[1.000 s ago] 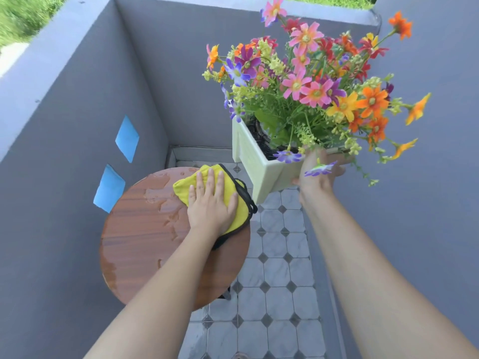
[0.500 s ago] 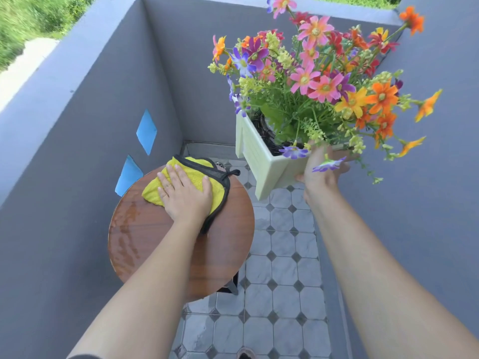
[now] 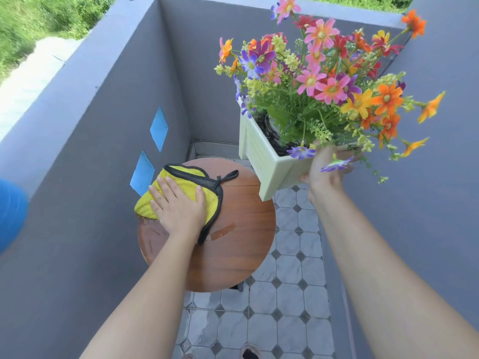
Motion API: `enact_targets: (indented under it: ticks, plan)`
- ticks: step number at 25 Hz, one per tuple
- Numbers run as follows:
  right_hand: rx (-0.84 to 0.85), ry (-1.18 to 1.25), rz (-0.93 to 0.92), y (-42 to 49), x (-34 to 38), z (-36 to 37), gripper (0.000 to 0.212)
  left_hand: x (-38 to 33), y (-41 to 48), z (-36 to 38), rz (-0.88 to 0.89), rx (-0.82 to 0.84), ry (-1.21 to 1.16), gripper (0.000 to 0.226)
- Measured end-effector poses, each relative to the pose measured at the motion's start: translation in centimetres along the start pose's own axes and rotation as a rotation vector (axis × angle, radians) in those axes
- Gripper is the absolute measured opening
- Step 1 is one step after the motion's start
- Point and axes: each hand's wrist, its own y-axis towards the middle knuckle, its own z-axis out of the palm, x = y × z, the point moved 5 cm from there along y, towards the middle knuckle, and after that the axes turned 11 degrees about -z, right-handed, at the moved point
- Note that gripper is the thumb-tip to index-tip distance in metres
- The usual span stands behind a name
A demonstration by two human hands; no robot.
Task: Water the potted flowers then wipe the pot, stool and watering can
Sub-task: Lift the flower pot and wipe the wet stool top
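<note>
A round wooden stool stands on the tiled floor by the left wall, with wet patches near its left side and middle. My left hand lies flat on a yellow cloth with black trim, pressing it onto the stool's far left part. My right hand grips the near corner of a cream square pot full of pink, orange and purple flowers. The pot is held in the air, tilted, above and right of the stool. No watering can is clearly in view.
Grey walls close in on the left, back and right, leaving a narrow strip of grey tiled floor. Two blue diamond shapes mark the left wall. A blurred blue object sits at the far left edge.
My left hand has slid the cloth from the stool's far right part across to its left side. Several wet patches are gone. The pot has stayed lifted in my right hand.
</note>
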Motion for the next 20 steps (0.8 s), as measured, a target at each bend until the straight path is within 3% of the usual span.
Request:
enact_targets:
  ticks: [2, 6, 15, 20]
  plan:
    - [0.04, -0.032, -0.011, -0.4, -0.3, 0.1, 0.032, 1.6, -0.7, -0.2, -0.033, -0.009, -0.021, 0.08]
    - [-0.043, 0.017, 0.029, -0.6, -0.5, 0.0, 0.051, 4.7, -3.0, -0.4, -0.108, 0.018, -0.069, 0.08]
    - [-0.067, 0.081, 0.102, -1.9, -0.2, -0.3, 0.036, 8.3, -10.2, 0.0, -0.135, 0.087, -0.107, 0.087]
    - [-0.066, -0.004, -0.02, -3.0, -0.2, -0.8, 0.036, 8.8, -12.2, -0.3, -0.113, 0.169, -0.017, 0.087]
